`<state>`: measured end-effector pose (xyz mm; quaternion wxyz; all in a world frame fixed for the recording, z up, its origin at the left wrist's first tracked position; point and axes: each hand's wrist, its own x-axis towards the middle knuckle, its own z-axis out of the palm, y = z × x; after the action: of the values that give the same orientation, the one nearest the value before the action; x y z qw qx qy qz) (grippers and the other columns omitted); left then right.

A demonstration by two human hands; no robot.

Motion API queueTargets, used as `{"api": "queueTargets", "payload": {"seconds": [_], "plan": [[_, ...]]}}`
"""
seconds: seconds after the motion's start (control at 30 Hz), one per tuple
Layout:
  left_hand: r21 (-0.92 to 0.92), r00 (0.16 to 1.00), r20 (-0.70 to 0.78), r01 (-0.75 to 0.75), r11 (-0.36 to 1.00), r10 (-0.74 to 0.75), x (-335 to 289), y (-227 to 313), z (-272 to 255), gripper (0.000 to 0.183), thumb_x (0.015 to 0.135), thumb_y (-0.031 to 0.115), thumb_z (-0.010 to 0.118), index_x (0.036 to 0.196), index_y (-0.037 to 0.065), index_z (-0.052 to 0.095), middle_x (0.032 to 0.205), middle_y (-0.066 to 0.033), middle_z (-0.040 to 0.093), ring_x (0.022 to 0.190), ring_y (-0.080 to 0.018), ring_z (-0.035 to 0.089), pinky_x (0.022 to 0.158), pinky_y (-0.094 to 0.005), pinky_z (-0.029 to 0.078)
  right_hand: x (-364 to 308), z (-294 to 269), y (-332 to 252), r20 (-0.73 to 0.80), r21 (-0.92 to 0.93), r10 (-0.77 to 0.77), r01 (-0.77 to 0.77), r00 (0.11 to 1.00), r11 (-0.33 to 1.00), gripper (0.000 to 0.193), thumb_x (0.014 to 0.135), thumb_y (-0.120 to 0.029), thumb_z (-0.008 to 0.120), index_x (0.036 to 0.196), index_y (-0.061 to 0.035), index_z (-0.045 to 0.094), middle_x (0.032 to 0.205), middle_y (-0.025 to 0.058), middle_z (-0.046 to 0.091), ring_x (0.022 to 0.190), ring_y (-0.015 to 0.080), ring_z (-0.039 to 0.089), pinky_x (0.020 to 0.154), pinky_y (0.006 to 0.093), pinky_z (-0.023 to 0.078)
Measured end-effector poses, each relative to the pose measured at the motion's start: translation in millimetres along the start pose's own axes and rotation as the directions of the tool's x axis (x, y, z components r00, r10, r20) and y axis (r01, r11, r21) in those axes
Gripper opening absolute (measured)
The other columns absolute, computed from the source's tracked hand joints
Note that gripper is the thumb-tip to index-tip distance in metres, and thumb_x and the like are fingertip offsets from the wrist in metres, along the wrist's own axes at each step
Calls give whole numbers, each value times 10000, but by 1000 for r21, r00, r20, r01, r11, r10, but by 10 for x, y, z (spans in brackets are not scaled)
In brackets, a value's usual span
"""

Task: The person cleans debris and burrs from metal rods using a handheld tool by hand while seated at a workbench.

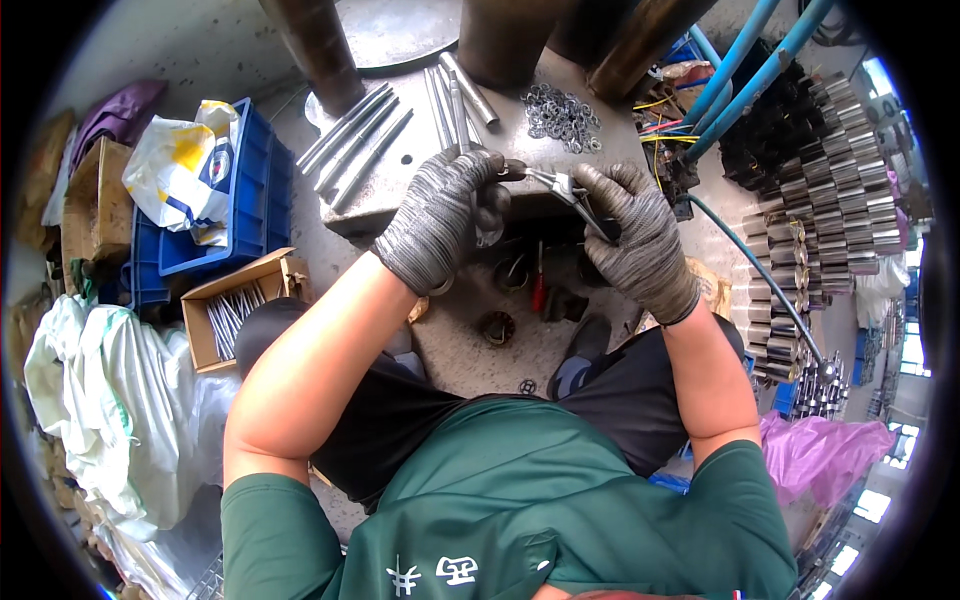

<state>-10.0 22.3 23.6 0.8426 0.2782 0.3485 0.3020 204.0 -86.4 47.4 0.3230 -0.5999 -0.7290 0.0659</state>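
Note:
My left hand [437, 215], in a grey knit glove, is closed around a slim metal rod [458, 112] whose upper end sticks out above the fist. My right hand [640, 232], gloved the same way, grips a pair of pliers [566, 188] by the handles. The narrow plier tips point left and meet the fingertips of my left hand, where a small part may be pinched, too small to make out. Both hands are above the near edge of a grey metal worktable [388, 160]. On it lie a pile of small metal rings [562, 117] and several metal rods [350, 135].
Thick rusty columns [512, 40] rise at the table's back. Blue crates [270, 190] and an open cardboard box [196, 325] of thin metal pins stand left. Blue pipes [765, 75], a teal hose [765, 275] and stacked metal cylinders [830, 190] occupy the right.

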Motion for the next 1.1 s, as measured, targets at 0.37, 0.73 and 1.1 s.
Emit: {"api": "queueTargets", "payload": {"seconds": [0.37, 0.73, 1.1], "plan": [[99, 994, 90, -70, 993, 61, -33, -24, 0, 142, 1000, 201, 644, 996, 69, 589, 656, -22, 595, 477, -91, 473, 463, -207, 380, 85, -45, -52, -66, -59, -158, 154, 985, 986, 535, 668, 79, 666, 1186, -38, 731, 1104, 186, 717, 966, 391, 697, 849, 444, 564], [361, 992, 46, -123, 924, 113, -77, -3, 29, 183, 1019, 215, 638, 1092, 49, 615, 698, -32, 631, 516, -73, 535, 468, -190, 415, 46, -57, 66, 16, -139, -166, 166, 986, 976, 486, 727, 32, 677, 1200, -66, 730, 1108, 182, 713, 1005, 400, 656, 912, 459, 533], [613, 952, 162, -302, 730, 258, -126, -15, -43, 332, 1051, 169, 576, 1334, 18, 660, 956, -46, 730, 669, -64, 649, 580, -194, 523, -28, -179, 253, -15, 251, 280, -268, 960, 930, 445, 873, -75, 742, 1311, -33, 679, 1105, 188, 734, 1010, 293, 727, 910, 362, 560]]}}
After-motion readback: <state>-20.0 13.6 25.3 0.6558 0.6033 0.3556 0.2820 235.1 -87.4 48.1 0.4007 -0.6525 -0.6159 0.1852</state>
